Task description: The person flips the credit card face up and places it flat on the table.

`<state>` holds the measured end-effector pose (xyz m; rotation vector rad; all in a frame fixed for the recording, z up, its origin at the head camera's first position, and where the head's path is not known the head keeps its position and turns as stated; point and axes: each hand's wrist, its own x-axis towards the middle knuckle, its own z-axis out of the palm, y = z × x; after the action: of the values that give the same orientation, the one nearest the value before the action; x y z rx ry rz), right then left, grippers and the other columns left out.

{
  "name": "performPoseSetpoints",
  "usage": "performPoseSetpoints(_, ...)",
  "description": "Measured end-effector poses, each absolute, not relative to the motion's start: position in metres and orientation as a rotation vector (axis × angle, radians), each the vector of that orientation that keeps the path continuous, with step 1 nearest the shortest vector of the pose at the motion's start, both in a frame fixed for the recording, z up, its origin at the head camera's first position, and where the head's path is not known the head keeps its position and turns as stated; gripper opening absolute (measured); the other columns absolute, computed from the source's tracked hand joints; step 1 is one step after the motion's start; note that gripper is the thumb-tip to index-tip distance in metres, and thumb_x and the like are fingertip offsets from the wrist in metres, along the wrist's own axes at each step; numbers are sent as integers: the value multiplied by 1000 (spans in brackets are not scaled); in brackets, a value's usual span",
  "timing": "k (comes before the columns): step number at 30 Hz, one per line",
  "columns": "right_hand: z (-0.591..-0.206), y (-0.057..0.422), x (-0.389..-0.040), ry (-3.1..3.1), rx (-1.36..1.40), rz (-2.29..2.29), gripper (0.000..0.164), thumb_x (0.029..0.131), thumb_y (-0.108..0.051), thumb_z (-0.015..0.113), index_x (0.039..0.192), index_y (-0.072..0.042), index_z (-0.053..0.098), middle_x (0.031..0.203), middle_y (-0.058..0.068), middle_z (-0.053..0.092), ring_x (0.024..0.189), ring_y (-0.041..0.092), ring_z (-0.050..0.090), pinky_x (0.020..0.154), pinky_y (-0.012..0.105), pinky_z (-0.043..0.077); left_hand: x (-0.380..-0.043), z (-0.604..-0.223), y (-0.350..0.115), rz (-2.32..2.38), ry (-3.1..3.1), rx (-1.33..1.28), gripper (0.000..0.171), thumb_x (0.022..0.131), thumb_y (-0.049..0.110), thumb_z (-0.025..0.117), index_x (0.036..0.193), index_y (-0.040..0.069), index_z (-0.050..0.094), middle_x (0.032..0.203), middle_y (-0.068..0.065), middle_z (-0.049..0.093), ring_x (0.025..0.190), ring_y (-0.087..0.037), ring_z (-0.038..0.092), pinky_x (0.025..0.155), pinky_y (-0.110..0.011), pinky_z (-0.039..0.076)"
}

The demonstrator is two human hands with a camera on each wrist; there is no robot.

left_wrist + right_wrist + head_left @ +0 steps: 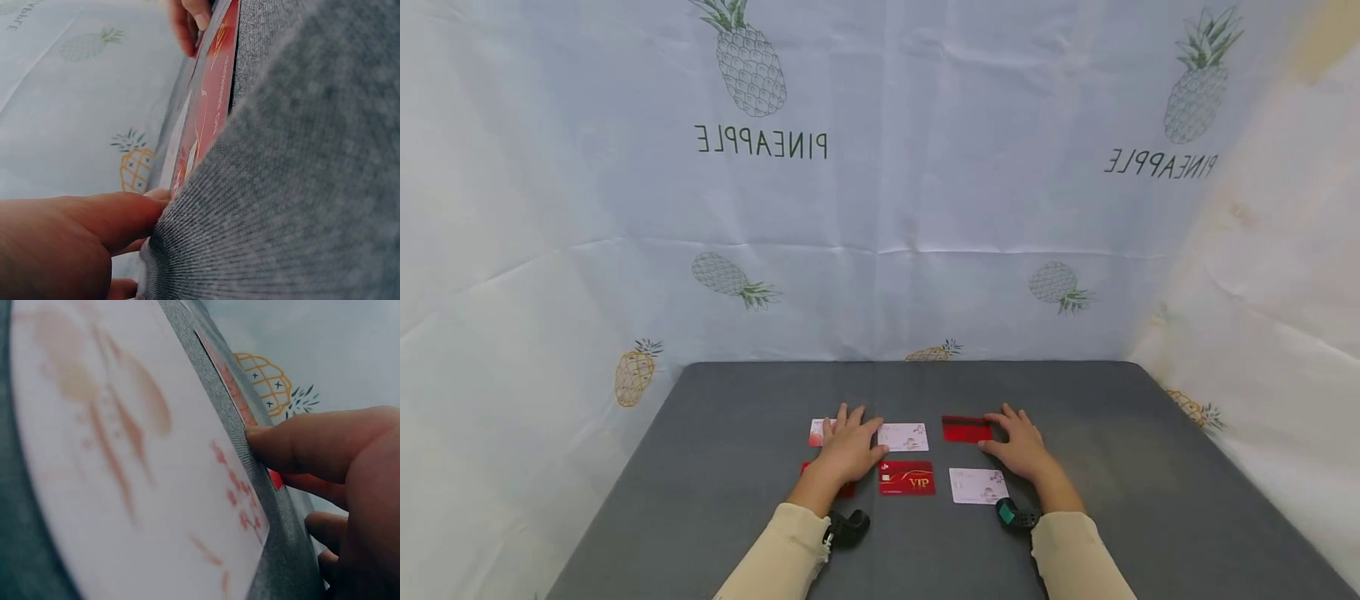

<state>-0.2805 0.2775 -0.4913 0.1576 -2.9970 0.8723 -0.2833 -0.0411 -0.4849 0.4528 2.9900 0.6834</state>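
Several cards lie in two rows on the grey table. My left hand (pixel 847 450) rests with fingers spread over the left side, partly hiding a white-and-red card (pixel 817 432) and a red card (pixel 846 490). Its thumb and index fingertips are at the left edge of a white flowered card (pixel 903 437). Below that card is a red VIP card (pixel 907 478). My right hand (pixel 1021 446) lies at the right end of a red card with a black stripe (pixel 964 429), fingers apart, its thumb (pixel 269 440) near that card. Another white flowered card (pixel 977 486) lies closer to me.
The grey table (pixel 737 533) has rounded far corners. A white cloth with pineapple prints (pixel 880 192) hangs behind it and at both sides. Dark straps (pixel 847 528) sit on both wrists, below light sleeves.
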Motion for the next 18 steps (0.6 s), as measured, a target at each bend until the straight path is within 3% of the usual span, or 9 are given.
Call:
performPoseSetpoints(10,-490,282,-284,-2916,160,1073,48,84,-27,76,123,-6,57,155,26,33,146,51,12,113,70,5,-289,-470,-41,657,3000,509,62,89,38,71,144,18,50,153,-19,37,148,-46,18,114,-69,11)
performPoseSetpoints(18,-496,280,-280,-2873,66,1132,54,80,-29,81,126,-15,57,140,17,54,138,48,34,111,71,18,-279,-456,-1,651,2978,676,66,86,35,74,145,18,49,153,-13,40,147,-39,24,114,-68,14)
